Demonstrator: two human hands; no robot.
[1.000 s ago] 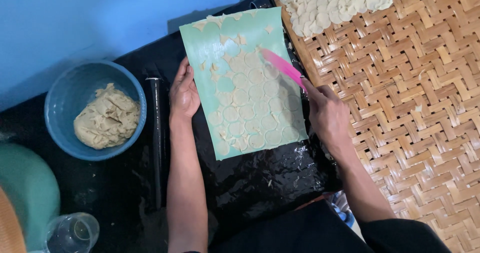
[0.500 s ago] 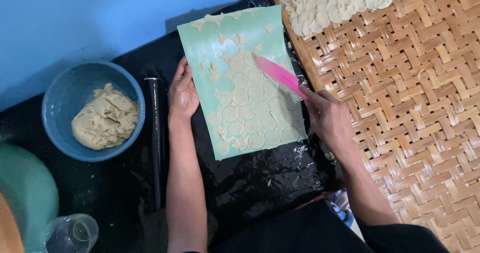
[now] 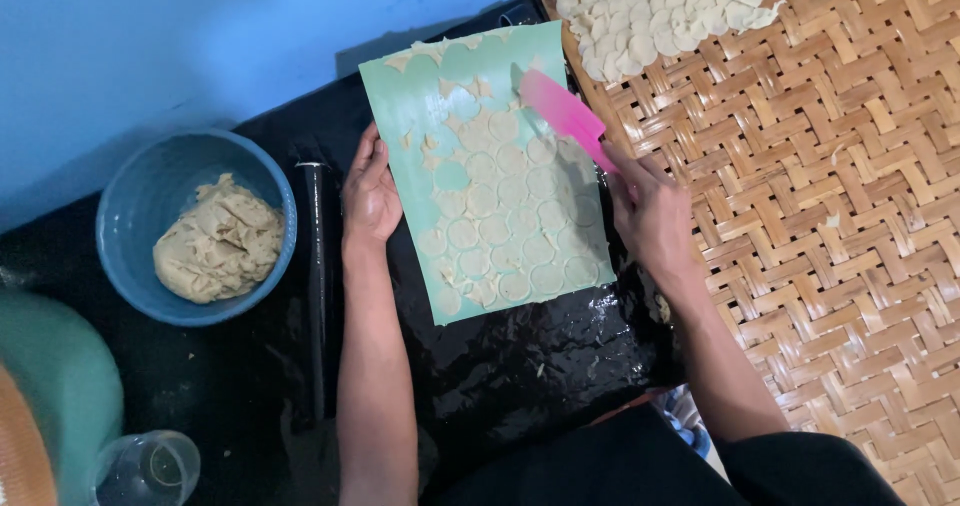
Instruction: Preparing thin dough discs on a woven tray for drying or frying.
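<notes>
— Dough rounds (image 3: 505,236), cut thin, lie in rows on the pale green mat (image 3: 400,96), just right of the left hand (image 3: 370,191). How would they handle, do you think?

— Soft and light, I'd judge, and quick to stretch or tear. Pinching one by its edge would spoil the shape; better to slide something flat under it.

— Start at the left, then.

— Well left of that hand stands a blue bowl (image 3: 130,211) with a lump of leftover dough (image 3: 220,246) in it. Between bowl and hand lies a dark rolling pin (image 3: 317,286), just beside the wrist, on the black sheet (image 3: 520,376).

— And the left hand itself?

— Spread flat, fingers loose, pressing on the mat's left edge. It grips nothing.

— The right one?

— The right hand (image 3: 650,211) is closed around the handle of a pink spatula (image 3: 562,111), whose blade points up and left from the hand and rests among the rounds at the top of the mat.

— Beyond it?

— A woven bamboo tray (image 3: 850,266) under and right of that hand, with a heap of cut discs (image 3: 650,11) at its far end.
</notes>
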